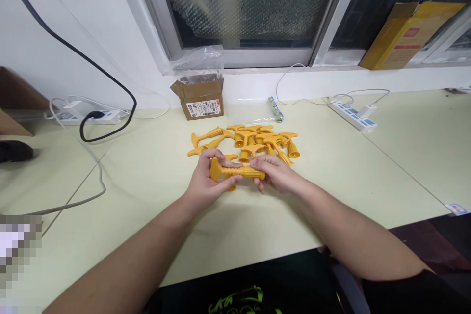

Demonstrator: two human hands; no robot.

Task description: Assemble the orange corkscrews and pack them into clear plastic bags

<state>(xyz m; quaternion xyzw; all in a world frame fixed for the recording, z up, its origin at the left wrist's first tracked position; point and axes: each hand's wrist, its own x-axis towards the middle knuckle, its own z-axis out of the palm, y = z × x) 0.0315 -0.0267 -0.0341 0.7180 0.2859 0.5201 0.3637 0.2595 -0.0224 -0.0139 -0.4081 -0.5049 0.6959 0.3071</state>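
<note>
1. In hand: one yellow tool with a crossbar at one end and a ribbed barrel at the other. It is held sideways just in front of the pile, crossbar toward the left.
2. Left hand: wrapped around the crossbar end, thumb along the shaft. Right hand: fingers closed on the barrel end. Both hands grasp this same tool, above the counter.
3. Work on this tool looks to be under way, since both hands are on it; how far it has got cannot be judged from one view.
4. The pile holds many more yellow tools of similar make, heaped across one another, with a looser few at its left edge. A bit of yellow also shows below the held tool, mostly hidden by the hands.
5. No neatly separate finished group shows around the pile, so which tools are done and which are left cannot be told.
6. Behind the pile to the left stands an open box with clear plastic sticking up from it; its inside is not visible. Directly behind the pile lies a flat clear bag with a colourful strip. Neither is being touched.
</note>
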